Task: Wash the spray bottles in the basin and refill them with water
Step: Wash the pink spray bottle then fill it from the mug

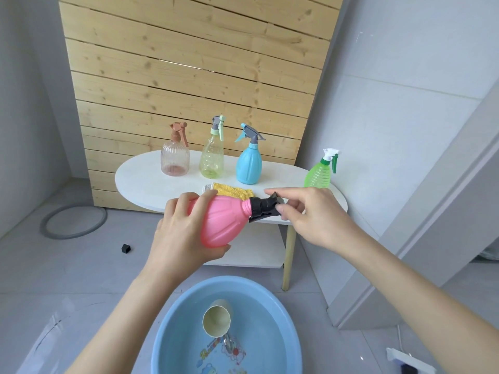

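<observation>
A pink spray bottle (220,221) lies on its side in the air above the blue basin (280,317). My left hand (181,233) wraps around its body. My right hand (310,214) pinches its black spray head (266,207). The basin holds water and a cream cup (217,321) lying tilted in it. On the white oval table (151,184) stand a clear pink ribbed bottle (175,157), a yellowish clear bottle (212,155), a blue bottle (249,163) and, at the right end, a green bottle (320,172).
A yellow cloth (235,191) lies on the table behind the pink bottle. A wooden slat panel (189,63) leans behind the table. On the floor lie a grey ring (73,222) and a small black cap (125,248). A grey wall is at right.
</observation>
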